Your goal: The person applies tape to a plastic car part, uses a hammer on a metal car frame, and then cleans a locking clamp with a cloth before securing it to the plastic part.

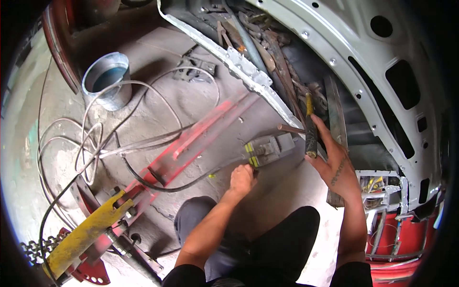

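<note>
My right hand [335, 172] grips a dark, wrapped rod-shaped handle [311, 136] with a yellow far end, its thumb near the handle's lower end. A thin brown rod [290, 128] sticks out leftward beside this handle; whether they are joined, I cannot tell. My left hand [243, 180] is closed low over the floor, and what is in its fingers, if anything, is hidden. Just beyond it lies a grey blocky device [271, 149] with yellow-green bands, somewhat blurred. A dark cable [177, 189] runs toward that device.
A light grey vehicle body shell [344, 52] curves along the right, with scrap metal pieces [277, 52] inside its edge. Across the floor at left lie a red beam [191, 129] with a yellow end piece [88, 229] and coiled hoses [91, 148]. A bucket of bluish liquid [122, 93] stands farther back.
</note>
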A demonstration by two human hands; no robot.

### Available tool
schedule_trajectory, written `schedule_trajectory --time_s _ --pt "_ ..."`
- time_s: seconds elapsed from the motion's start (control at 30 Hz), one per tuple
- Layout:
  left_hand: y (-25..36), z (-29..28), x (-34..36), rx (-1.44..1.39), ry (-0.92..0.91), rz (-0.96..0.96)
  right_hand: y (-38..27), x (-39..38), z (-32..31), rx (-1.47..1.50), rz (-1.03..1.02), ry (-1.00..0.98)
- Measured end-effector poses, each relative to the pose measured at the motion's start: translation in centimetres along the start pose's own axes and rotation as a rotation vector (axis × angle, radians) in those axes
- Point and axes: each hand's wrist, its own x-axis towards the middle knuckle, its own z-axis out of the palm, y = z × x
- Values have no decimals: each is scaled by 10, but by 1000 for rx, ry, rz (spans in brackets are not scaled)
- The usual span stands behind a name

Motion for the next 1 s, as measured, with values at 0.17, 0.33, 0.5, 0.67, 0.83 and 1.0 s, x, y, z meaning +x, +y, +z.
schedule_trajectory --time_s 0.17,0.33,0.5,0.67,0.83,1.0 --pt "11 -48 -4 -333 425 144 12 -3 3 63 -71 65" --pt "-4 -137 10 -238 918 231 15 -5 2 99 -71 99" --pt "-86 -158 56 120 876 98 12 -2 2 91 -68 91" --pt "-120 -130 66 278 656 -20 12 -5 -5 92 -24 91" --pt "-124 -136 63 177 510 -58 20 21 -12 -16 130 199" --pt "-125 -136 62 265 443 -56 20 102 -5 -150 -280 400"
